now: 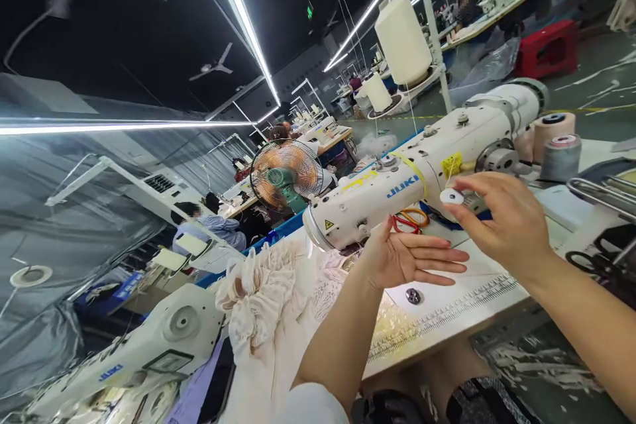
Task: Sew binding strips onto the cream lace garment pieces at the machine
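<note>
Between the thumb and fingers of my right hand (511, 225) is a white bobbin (452, 197), with a strand of thread rising from it. My left hand (410, 258) is held palm up with its fingers stretched out and nothing in it. Below that hand a small dark metal bobbin (413, 296) lies on the sewing table (477, 318), near a printed ruler scale. Behind both hands stands a white JUKI sewing machine (397, 182). Red and orange-handled snips (410, 220) lie beside its arm.
Cream lace fabric (278, 291) is heaped left of my left arm. Thread cones (405, 40) hang above the machine, and grey and pink spools (561, 159) stand at right. Black scissors (596, 265) lie near my right wrist. A fan (285, 175) stands behind; another machine (163, 338) is at left.
</note>
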Demonstrator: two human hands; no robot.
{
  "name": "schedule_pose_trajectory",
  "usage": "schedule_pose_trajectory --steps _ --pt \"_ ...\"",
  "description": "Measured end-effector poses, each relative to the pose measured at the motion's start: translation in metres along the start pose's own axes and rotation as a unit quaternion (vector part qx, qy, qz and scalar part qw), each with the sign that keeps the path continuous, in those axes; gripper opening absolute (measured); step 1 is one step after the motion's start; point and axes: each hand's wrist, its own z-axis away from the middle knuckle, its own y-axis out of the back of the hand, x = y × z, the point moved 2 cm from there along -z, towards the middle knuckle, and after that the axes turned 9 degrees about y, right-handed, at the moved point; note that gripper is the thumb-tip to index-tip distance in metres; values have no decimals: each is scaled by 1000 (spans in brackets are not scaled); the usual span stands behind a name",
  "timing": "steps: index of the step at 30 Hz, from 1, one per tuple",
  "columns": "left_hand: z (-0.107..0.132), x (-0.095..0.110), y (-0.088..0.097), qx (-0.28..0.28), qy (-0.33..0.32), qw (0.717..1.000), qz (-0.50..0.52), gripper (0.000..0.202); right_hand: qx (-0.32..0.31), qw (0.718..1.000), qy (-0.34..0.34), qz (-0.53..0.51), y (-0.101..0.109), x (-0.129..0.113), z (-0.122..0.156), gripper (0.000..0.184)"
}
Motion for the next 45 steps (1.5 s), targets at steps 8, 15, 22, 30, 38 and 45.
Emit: schedule_pose_trajectory --steps 8,15,22,30,38,45 --pt "46 22 -15 283 -355 862 -224 37 -66 984 133 -98 -4 -41 -21 23" --pt "79 45 -24 378 -415 636 -529 32 -198 924 -110 -308 -27 -45 -29 33" --pt "63 92 -34 202 -320 484 -789 18 -244 753 -357 -495 -61 -38 -54 45" --pt "37 139 -13 280 -254 488 -786 23 -338 830 -295 -332 -66 -7 -85 50" --pt "20 155 19 384 -233 416 -791 21 -395 879 -239 -117 -74 32 -107 21" --pt "16 150 20 405 -187 384 -809 24 -489 849 -197 40 -100 41 -125 9"
